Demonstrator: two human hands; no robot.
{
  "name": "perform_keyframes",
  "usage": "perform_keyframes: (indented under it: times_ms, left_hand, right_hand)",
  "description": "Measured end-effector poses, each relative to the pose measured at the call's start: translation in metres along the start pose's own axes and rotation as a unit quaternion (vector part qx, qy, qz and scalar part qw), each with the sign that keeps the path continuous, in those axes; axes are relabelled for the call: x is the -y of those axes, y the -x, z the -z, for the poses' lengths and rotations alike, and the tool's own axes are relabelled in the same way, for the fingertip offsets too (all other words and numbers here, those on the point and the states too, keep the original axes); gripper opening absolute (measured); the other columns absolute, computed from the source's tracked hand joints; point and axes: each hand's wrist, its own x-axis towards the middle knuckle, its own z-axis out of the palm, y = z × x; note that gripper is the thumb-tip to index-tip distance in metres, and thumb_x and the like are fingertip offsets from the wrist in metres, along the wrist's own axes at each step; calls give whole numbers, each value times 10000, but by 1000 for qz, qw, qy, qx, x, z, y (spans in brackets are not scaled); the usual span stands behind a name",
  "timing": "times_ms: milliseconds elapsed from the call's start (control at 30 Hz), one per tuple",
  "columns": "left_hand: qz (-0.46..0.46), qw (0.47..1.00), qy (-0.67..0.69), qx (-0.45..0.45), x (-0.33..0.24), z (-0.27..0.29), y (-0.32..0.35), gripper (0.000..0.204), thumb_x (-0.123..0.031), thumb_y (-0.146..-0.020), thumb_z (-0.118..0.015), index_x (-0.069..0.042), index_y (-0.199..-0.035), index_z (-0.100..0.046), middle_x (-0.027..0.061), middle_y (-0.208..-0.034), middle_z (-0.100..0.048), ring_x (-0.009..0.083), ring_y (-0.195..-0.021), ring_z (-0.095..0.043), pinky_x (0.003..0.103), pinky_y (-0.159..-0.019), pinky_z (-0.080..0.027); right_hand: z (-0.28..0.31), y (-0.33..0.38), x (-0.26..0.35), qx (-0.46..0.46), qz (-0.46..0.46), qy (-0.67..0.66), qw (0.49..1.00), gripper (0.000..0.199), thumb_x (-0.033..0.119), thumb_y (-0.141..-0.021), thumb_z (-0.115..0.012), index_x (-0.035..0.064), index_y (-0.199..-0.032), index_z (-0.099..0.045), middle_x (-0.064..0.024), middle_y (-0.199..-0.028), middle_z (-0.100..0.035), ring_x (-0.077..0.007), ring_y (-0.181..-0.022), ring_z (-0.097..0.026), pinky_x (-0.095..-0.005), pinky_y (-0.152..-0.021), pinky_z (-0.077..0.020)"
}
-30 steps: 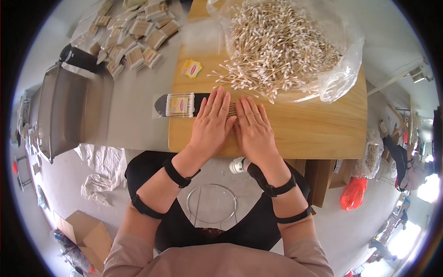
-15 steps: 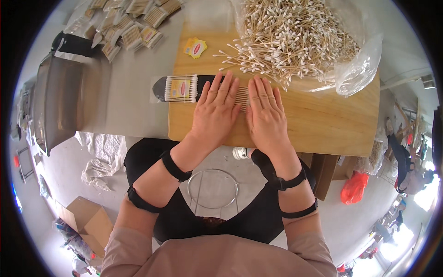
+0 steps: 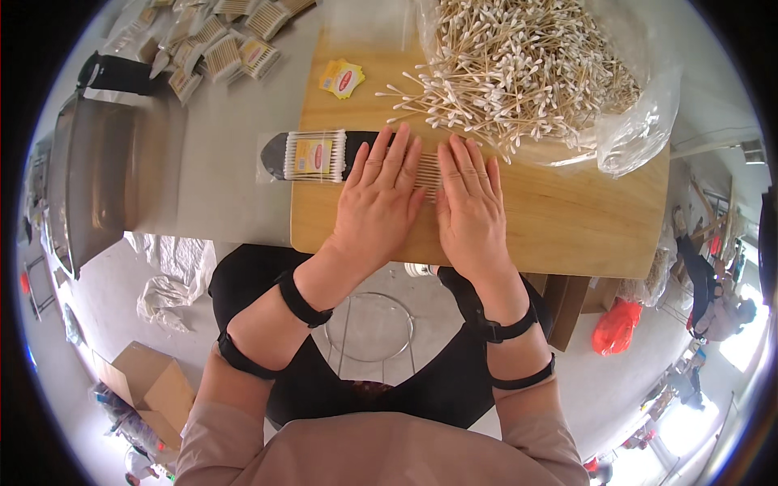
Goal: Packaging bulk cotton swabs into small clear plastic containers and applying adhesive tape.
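Now, palms down: left hand (image 3: pixel 374 209) fingers slightly spread, right hand (image 3: pixel 473 217) fingers nearly together, flanking a cotton swab row (image 3: pixel 428 173), apparently touching it.

The yellow cards (image 3: pixel 341 78) and the yellow label (image 3: pixel 313 155) on the swab bundle (image 3: pixel 339 156) bore red ovals (image 3: pixel 346 82), unreadable in their print.

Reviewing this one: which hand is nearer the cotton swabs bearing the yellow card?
Left. The left hand is just to the right of the carded swabs; the right hand is farther right, beyond the left hand.
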Motion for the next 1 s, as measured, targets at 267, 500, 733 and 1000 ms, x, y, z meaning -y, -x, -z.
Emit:
perform_keyframes:
  times_ms: [267, 500, 733, 1000]
  left_hand:
    - [2, 1000, 15, 1, -2, 1, -2, 598, -201, -930, -600, -19, -1468, -414, 150, -1562, -352, 305, -1453, -330, 465, -1169, -299]
    - [8, 1000, 9, 1, -1, 1, -1, 593, -196, -938, -587, -28, -1477, -405, 138, -1571, -342, 297, -1458, -323, 464, -1174, -289]
    - [10, 1000, 4, 7, -2, 0, -2, 596, -189, -941, -580, -30, -1485, -394, 143, -1574, -336, 302, -1465, -310, 460, -1179, -280]
    - [8, 1000, 6, -1, -3, -1, -3, 608, -180, -932, -591, -30, -1487, -391, 148, -1573, -337, 306, -1465, -311, 460, -1177, -285]
  right_hand:
    - [9, 4, -4, -1, -14, -46, 999, 510, 71, -920, -579, 14, -1417, -476, -158, -1492, -449, -338, -1412, -389, -493, -1167, -294]
    - [2, 3, -2, -15, -16, -34, 999, 507, 71, -913, -586, 19, -1408, -487, -150, -1487, -453, -335, -1405, -396, -489, -1163, -303]
    - [2, 3, -2, -26, -23, -34, 999, 483, 69, -905, -598, 19, -1377, -513, -144, -1466, -469, -340, -1396, -406, -491, -1154, -315]
    - [-2, 4, -5, -40, -17, -30, 999, 485, 75, -903, -607, 18, -1374, -509, -149, -1463, -471, -347, -1390, -413, -499, -1146, -324]
